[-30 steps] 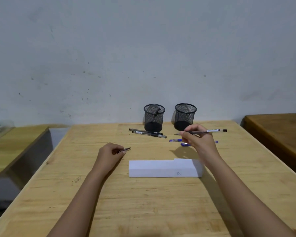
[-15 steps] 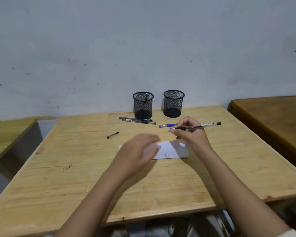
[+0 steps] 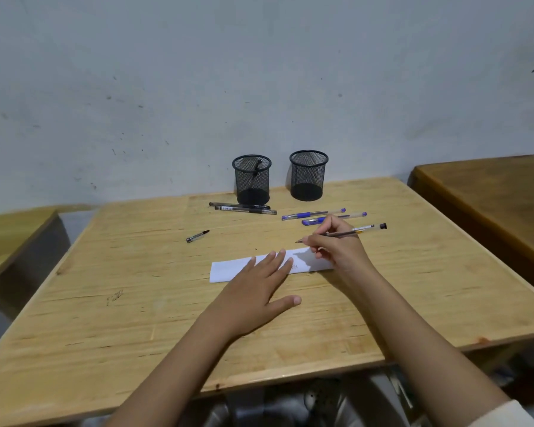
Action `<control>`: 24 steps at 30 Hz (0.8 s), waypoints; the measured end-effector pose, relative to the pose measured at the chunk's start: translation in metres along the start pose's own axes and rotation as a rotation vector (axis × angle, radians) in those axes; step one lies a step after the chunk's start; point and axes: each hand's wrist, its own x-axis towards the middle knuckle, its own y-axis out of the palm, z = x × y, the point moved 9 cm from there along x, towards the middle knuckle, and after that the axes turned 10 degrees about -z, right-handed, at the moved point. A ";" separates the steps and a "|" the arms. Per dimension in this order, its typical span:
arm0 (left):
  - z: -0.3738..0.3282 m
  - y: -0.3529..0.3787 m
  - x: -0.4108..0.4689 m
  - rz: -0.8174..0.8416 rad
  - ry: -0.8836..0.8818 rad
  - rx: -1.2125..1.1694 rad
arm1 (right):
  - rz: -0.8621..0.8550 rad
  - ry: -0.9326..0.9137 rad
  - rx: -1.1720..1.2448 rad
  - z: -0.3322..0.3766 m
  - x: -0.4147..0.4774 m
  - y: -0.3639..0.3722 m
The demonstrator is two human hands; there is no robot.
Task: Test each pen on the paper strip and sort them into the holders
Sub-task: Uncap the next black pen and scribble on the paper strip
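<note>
A white paper strip (image 3: 228, 269) lies mid-table with a small scribble near its right part. My left hand (image 3: 259, 288) rests flat on it, fingers spread. My right hand (image 3: 336, 251) grips a clear pen (image 3: 364, 229) with a dark end, its tip just above the strip's far right edge. A pen cap (image 3: 198, 236) lies to the left. Two black pens (image 3: 244, 208) lie before the left mesh holder (image 3: 252, 180), which has one pen inside. Two blue pens (image 3: 313, 214) lie before the right mesh holder (image 3: 308, 175).
The wooden table (image 3: 136, 303) ends at a grey wall behind the holders. A darker wooden table (image 3: 490, 195) stands to the right and another wooden surface (image 3: 7, 235) to the left, with gaps between.
My left hand let go of the pen cap, moved right and settled flat on the paper strip. My right hand brought the pen down toward the strip. The camera tilted downward.
</note>
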 end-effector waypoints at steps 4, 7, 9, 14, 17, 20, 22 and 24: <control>0.005 0.007 -0.001 0.047 -0.032 -0.003 | -0.041 0.000 -0.137 -0.008 0.004 0.001; 0.005 0.008 -0.002 0.051 -0.030 0.008 | -0.089 -0.016 -0.239 -0.015 0.007 0.003; 0.005 0.008 -0.002 0.041 -0.027 0.005 | -0.121 -0.052 -0.295 -0.017 0.009 0.004; 0.005 0.008 -0.001 0.023 -0.028 -0.009 | -0.089 -0.151 -0.356 -0.018 0.010 0.015; 0.005 0.009 -0.001 0.025 -0.034 -0.008 | -0.114 -0.160 -0.359 -0.021 0.013 0.012; 0.006 0.009 -0.001 0.027 -0.036 -0.009 | -0.117 -0.164 -0.367 -0.022 0.014 0.011; 0.006 0.009 -0.001 0.027 -0.035 -0.008 | -0.102 -0.170 -0.364 -0.022 0.014 0.012; 0.006 0.009 -0.001 0.028 -0.037 -0.005 | -0.093 -0.172 -0.368 -0.023 0.014 0.013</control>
